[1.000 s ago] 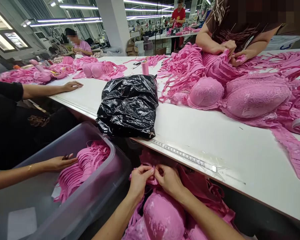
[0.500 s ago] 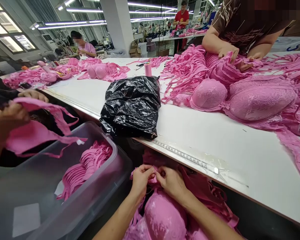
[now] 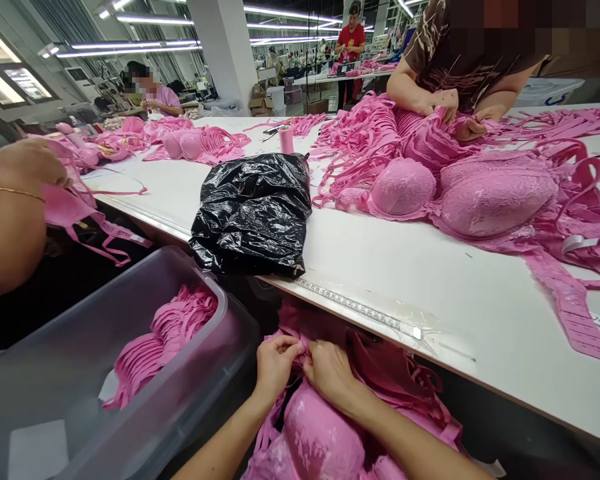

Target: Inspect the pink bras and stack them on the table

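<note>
A pink lace bra (image 3: 323,433) lies in front of me below the table edge, its moulded cup facing up. At its upper end, my left hand (image 3: 276,363) pinches a pink part of it between thumb and fingertips. Close beside it, my right hand (image 3: 330,370) is closed on the same pink fabric, knuckles up. The exact piece between my fingers is mostly hidden. More pink garments (image 3: 395,380) hang in a heap to the right, under the table edge.
A black plastic bag (image 3: 253,213) sits at the edge of the white table (image 3: 380,260), near a measuring tape (image 3: 350,303). At left, a clear bin (image 3: 145,427) holds stacked pink bras (image 3: 163,340). Co-workers' hands (image 3: 30,163) handle pink bras at left and across the table.
My right hand has turned knuckles-up and closed on the fabric; my left still pinches it. The co-worker at left has lifted a bra away from the bin. The view has shifted slightly.
</note>
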Demonstrator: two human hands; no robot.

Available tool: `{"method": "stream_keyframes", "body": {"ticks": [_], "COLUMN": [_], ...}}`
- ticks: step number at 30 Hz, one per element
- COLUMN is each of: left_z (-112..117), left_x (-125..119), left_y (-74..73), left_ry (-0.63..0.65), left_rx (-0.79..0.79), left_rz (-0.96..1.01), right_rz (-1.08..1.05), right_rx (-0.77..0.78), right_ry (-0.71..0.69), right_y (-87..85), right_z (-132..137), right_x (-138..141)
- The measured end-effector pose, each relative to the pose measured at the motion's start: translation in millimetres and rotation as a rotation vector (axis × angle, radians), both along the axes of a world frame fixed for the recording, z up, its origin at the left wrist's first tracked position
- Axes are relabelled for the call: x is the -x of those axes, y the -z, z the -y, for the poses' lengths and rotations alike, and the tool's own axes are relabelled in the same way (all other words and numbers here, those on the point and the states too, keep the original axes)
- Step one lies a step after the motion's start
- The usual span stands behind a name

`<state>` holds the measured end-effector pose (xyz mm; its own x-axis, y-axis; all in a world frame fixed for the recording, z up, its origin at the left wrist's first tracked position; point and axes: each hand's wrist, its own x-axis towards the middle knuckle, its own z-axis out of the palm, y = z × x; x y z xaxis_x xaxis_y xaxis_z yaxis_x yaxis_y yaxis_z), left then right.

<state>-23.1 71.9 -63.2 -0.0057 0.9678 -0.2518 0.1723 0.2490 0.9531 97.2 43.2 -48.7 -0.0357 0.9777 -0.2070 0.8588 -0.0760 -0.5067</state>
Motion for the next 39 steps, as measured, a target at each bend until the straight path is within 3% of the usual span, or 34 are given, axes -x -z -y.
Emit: {"method": "stream_keyframes", "body": {"ticks": [8, 14, 29, 39], "left_z": [-6.7, -4.5, -7.6, -25.0], "left_x": [-10.2, -4.3, 5.7, -0.2], "left_y": [-1.7, 5.5, 5.4, 0.4], "left_ry": [-0.004, 0.038, 0.207, 0.195], "left_rx": [-0.219, -0.256, -0.301, -0.41], "left_rz": [-0.155, -0.164, -0.208, -0.271], "right_rz": [-0.117, -0.231, -0.151, -0.326], "right_rx": [-0.076, -0.092, -0.081, -0.214], "right_ry": [0.039, 0.08, 0.175, 0.142], "right_y": [6.6, 6.9, 6.2, 9.8], "right_z": [-2.2, -6.8, -18.1, -22.4], "right_x": [4.7, -6.5, 0.3, -2.5]}}
